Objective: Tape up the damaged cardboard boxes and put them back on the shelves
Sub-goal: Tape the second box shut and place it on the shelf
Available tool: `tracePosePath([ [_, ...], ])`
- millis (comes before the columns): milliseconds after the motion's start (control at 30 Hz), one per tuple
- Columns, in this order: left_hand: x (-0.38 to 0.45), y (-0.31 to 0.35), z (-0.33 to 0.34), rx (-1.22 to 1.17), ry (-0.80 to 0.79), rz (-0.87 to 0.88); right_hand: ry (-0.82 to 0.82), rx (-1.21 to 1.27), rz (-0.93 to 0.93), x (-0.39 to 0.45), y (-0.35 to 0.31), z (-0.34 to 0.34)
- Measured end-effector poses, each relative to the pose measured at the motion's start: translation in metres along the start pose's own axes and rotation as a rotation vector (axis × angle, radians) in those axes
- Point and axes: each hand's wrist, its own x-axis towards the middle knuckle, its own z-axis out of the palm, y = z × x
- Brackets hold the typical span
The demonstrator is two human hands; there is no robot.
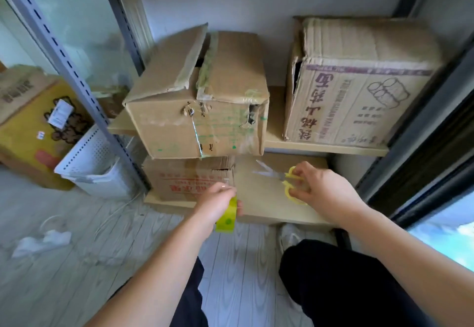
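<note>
ok, damaged box (197, 106) sits on the middle shelf board (325, 147), left part of it, front edge hanging a bit past the board. plain brown cardboard, top left flap popped up and tilted, dark gap showing along the centre seam, old clear tape with a greenish tint wrinkled along that seam and down the front face, small tears and punctures near the top front edge, a split running down the front. its long axis runs front to back into the shelf, short end facing the camera. second box (359, 88) stands to its right on the same board, apart from it, printed with purple characters and a drawing of rolls, the print upside down, left edge crushed and torn open. third box (189, 180) with red print sits on the lower shelf (272, 214) right under the damaged one. left hand (218, 203) has fingers curled around a roll of yellow-green tape (227, 216), roll held on edge in front of the lower shelf, thumb and fingertip pinched up by the red-print box, cannot tell whether a strip is pulled out. right hand (320, 188) has fingers through the yellow handles of scissors (284, 175), blades spread apart and pointing left and slightly up over the lower shelf. yellow carton (30, 131) and white perforated bin (97, 162) stand on the floor (77, 262) left of the grey shelf upright (77, 78). crumpled white scraps (41, 242) lie on the floor.
</note>
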Motion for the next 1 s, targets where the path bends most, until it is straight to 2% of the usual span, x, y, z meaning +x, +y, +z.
tracePosePath([
  [67,-0.024,0.032,0.013,-0.070,-0.064,0.069,0.123,-0.076,0.026,-0.017,-0.003,-0.043],
  [133,-0.051,0.076,0.023,-0.117,-0.136,0.155,0.262,-0.046,0.031,-0.032,-0.011,-0.095],
  [300,-0.134,0.205,0.036,-0.242,-0.287,0.400,0.664,0.267,-0.025,-0.046,-0.036,-0.241],
  [367,-0.163,0.254,0.039,-0.264,-0.295,0.476,0.760,0.330,-0.063,-0.033,-0.039,-0.296],
  [433,-0.180,0.293,0.042,-0.274,-0.295,0.533,0.756,0.281,-0.055,-0.007,-0.040,-0.341],
  [533,-0.182,0.326,0.047,-0.260,-0.311,0.551,0.629,0.169,0.040,0.047,-0.032,-0.372],
  [700,-0.149,0.336,0.049,-0.252,-0.309,0.468,0.471,0.082,0.219,0.132,-0.008,-0.352],
  [800,-0.135,0.334,0.045,-0.266,-0.293,0.412,0.383,0.060,0.304,0.153,-0.005,-0.340],
  [833,-0.133,0.334,0.042,-0.258,-0.293,0.406,0.372,0.023,0.301,0.157,-0.008,-0.340],
  [900,-0.131,0.334,0.037,-0.239,-0.303,0.407,0.492,-0.009,0.212,0.157,-0.020,-0.342],
  [967,-0.129,0.335,0.034,-0.234,-0.318,0.405,0.581,0.082,-0.019,0.148,-0.044,-0.341],
  [1000,-0.128,0.336,0.034,-0.230,-0.323,0.403,0.497,0.136,-0.126,0.140,-0.060,-0.341],
])
